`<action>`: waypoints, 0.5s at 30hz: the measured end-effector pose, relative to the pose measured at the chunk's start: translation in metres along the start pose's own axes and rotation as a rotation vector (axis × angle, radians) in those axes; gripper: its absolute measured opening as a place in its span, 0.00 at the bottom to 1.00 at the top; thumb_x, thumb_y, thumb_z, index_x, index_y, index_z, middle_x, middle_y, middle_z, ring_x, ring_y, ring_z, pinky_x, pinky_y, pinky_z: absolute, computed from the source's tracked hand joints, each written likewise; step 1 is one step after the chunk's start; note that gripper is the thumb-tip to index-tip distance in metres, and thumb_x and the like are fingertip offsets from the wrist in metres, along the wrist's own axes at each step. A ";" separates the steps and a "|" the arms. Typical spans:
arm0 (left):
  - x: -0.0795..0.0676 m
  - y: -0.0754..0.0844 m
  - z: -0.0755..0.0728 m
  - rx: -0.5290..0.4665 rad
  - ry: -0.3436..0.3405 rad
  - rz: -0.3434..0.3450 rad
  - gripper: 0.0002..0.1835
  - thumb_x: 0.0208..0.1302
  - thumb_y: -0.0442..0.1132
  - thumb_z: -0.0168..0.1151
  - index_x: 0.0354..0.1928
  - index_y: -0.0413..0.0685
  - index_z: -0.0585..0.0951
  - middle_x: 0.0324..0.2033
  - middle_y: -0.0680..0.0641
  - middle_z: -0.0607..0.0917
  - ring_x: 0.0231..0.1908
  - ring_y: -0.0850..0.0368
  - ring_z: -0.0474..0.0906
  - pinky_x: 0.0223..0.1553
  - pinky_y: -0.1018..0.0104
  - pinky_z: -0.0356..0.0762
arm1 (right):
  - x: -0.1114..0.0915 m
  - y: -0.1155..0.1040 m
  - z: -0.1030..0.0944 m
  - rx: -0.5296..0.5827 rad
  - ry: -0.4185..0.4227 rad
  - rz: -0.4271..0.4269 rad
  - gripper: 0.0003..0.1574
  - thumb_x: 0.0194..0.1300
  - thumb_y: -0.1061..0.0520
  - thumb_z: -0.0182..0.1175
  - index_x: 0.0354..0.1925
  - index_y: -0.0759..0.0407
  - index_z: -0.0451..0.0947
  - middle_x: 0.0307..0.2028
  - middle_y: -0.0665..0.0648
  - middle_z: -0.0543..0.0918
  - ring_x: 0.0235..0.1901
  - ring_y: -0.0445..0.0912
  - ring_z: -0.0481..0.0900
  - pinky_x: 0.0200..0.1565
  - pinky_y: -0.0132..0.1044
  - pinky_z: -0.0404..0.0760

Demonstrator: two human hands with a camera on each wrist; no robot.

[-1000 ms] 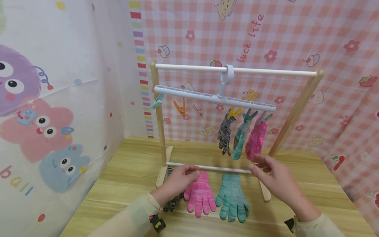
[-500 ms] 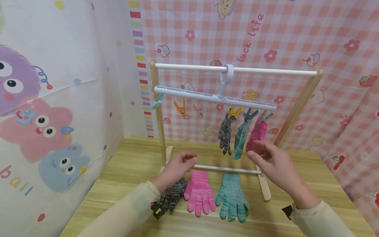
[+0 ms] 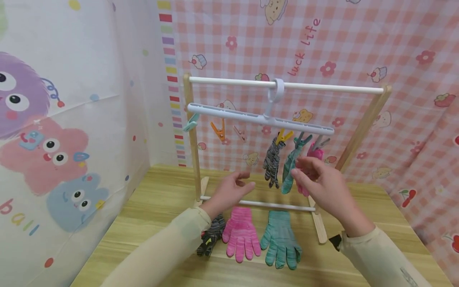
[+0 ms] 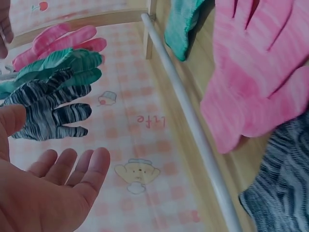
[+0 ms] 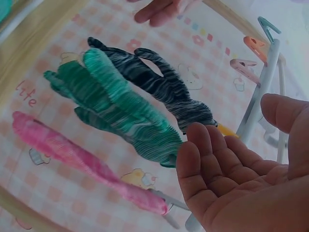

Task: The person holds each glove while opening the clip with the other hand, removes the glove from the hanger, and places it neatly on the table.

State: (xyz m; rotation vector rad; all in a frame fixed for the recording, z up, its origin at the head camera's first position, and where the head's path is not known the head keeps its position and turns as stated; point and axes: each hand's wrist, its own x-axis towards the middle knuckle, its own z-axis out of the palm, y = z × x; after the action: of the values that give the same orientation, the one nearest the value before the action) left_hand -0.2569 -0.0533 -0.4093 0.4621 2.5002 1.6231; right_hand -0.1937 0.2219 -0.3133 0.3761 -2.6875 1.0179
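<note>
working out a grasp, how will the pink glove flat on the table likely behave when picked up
Likely floppy: the pink knit glove looks as soft as the hanging teal glove, which droops in folds. It is probably light for its size, lying thin on the table. Being flat, it seems unlikely to roll or tip.

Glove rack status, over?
Left hand, right hand empty. Pink knit glove, green knit glove, black-striped knit glove clipped to pale plastic hanger. Head view: right hand overlaps pink glove.
</note>
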 end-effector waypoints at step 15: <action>0.044 0.023 -0.001 0.040 -0.004 0.077 0.43 0.74 0.56 0.67 0.83 0.52 0.61 0.80 0.47 0.69 0.78 0.41 0.66 0.75 0.43 0.70 | 0.023 -0.010 0.002 0.040 0.003 0.012 0.41 0.80 0.34 0.57 0.77 0.57 0.70 0.63 0.59 0.85 0.50 0.52 0.87 0.53 0.53 0.86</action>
State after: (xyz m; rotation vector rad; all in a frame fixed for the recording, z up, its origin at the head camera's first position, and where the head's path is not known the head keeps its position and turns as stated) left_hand -0.2941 -0.0317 -0.3858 0.5730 2.5464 1.5993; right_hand -0.2121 0.2094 -0.3014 0.3661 -2.6737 1.0761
